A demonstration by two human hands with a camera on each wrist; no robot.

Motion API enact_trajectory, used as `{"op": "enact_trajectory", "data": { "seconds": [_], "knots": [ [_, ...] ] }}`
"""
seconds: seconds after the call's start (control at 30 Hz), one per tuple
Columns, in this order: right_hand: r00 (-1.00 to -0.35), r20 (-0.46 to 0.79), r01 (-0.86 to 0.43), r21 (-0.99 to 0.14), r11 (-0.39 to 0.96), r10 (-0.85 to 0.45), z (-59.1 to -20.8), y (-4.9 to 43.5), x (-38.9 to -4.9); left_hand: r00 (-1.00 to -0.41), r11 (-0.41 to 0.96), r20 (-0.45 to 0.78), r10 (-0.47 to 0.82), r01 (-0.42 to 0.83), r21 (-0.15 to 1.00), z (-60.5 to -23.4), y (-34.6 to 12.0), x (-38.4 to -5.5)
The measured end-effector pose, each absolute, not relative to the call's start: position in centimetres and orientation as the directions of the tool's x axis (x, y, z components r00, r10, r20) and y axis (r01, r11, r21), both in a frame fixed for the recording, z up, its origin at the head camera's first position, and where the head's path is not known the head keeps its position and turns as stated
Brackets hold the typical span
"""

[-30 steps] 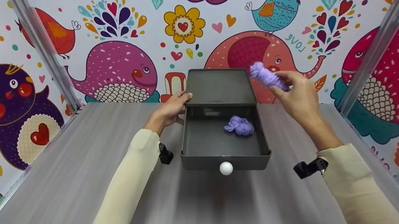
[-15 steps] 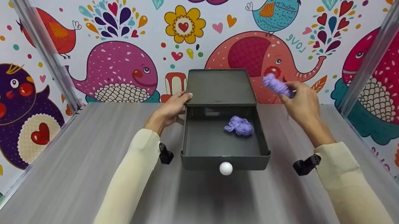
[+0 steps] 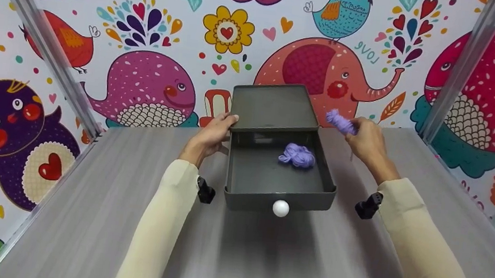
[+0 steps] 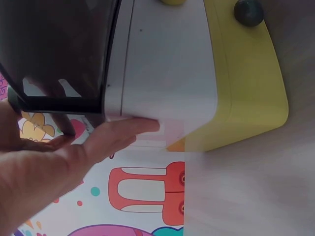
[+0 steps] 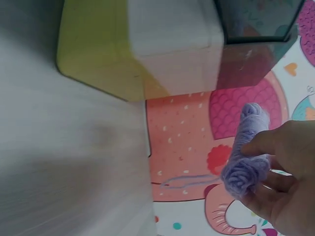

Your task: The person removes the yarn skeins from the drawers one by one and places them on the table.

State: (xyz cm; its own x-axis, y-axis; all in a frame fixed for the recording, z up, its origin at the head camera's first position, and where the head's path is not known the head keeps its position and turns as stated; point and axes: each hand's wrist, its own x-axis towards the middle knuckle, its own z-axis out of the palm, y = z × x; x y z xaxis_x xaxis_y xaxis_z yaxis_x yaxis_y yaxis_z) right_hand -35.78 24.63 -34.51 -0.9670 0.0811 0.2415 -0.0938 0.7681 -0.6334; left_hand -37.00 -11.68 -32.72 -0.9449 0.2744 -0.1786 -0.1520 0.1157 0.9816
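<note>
In the head view a small drawer cabinet has its dark grey top drawer (image 3: 266, 178) pulled out towards me, a white knob (image 3: 280, 208) on its front. One bundle of lilac yarn (image 3: 297, 156) lies in that drawer, towards its right back. My left hand (image 3: 212, 137) rests against the cabinet's left side, thumb at the edge of the grey top (image 3: 274, 107), fingers fairly straight along the side. Right of the cabinet, my right hand (image 3: 368, 141) pinches a second, rolled skein of lilac yarn (image 5: 246, 147). From this skein a thin loose loop trails in the right wrist view.
Below the grey drawer sit a white drawer (image 4: 170, 64) and a yellow one (image 4: 246, 73), the latter with a dark knob (image 4: 248, 12). The cabinet stands on a grey wood-grain table (image 3: 127, 209). Behind it rises a wall (image 3: 172, 18) printed with cartoon animals, with metal posts (image 3: 49, 41) at the corners.
My right hand has lowered the skein, bringing it down and slightly rightward, away from the cabinet top. The left hand, the cabinet and the yarn in the drawer stay in place.
</note>
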Motion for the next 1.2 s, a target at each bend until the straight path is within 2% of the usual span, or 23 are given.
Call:
{"op": "enact_trajectory", "data": {
  "seconds": [0.27,0.57,0.77,0.97,1.2],
  "knots": [
    [-0.989,0.136,-0.043,-0.613,0.789,0.052,-37.2,25.1,-36.4,-0.946,0.125,-0.173,0.274,-0.144,0.982,-32.7,-11.8,-36.9],
    [-0.981,0.177,-0.038,-0.581,0.813,0.08,-39.8,25.9,-36.9,-0.946,0.125,-0.164,0.278,-0.134,0.983,-32.6,-11.8,-37.0],
    [-0.987,0.114,0.019,-0.607,0.795,0.111,-41.3,25.8,-36.9,-0.947,0.13,-0.158,0.279,-0.126,0.984,-32.6,-11.8,-37.0],
    [-0.993,0.078,0.019,-0.617,0.787,0.085,-42.8,25.9,-37.1,-0.945,0.139,-0.166,0.282,-0.131,0.982,-32.7,-11.7,-37.0],
    [-0.989,0.125,-0.005,-0.57,0.822,0.08,-44.1,25.9,-37.3,-0.944,0.14,-0.167,0.286,-0.131,0.982,-32.7,-11.8,-37.0]
  ]
}}
